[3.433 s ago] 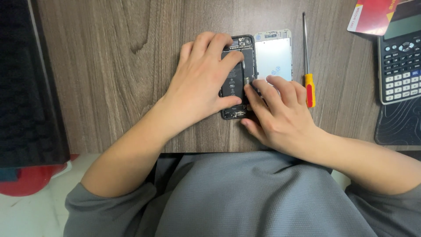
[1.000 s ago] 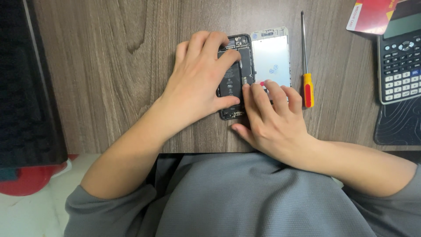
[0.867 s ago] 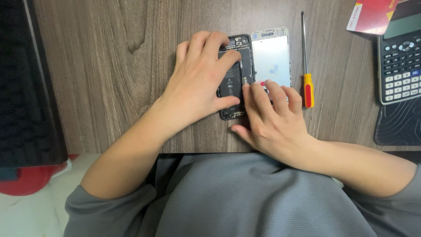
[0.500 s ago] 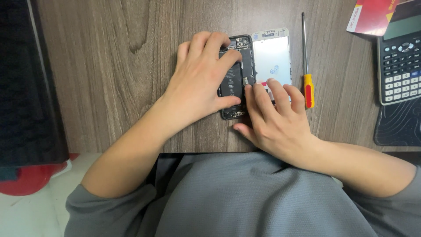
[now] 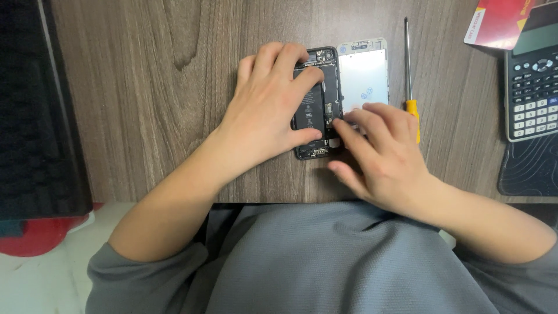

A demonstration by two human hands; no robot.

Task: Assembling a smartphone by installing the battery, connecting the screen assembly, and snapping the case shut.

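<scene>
since the earlier frames little has shifted: the right hand (image 5: pixel 381 154) has slid slightly along the seam, and the left hand (image 5: pixel 270 113) stays put. the opened phone (image 5: pixel 318 110) lies on the wooden counter (image 5: pixel 145 87), its insides up, with its detached screen panel (image 5: pixel 364 72) touching its right edge. the left hand lies flat and spread over the phone, pinning it, gripping nothing. the right hand is loosely open, with its fingertips (image 5: pixel 340 124) at the seam between phone and panel. this looks like the step of working a small part or connector there; next would call for a fine, steady touch. a yellow-handled screwdriver (image 5: pixel 410 75) lies unused beside the panel; a calculator (image 5: pixel 532 93) sits far right.
</scene>
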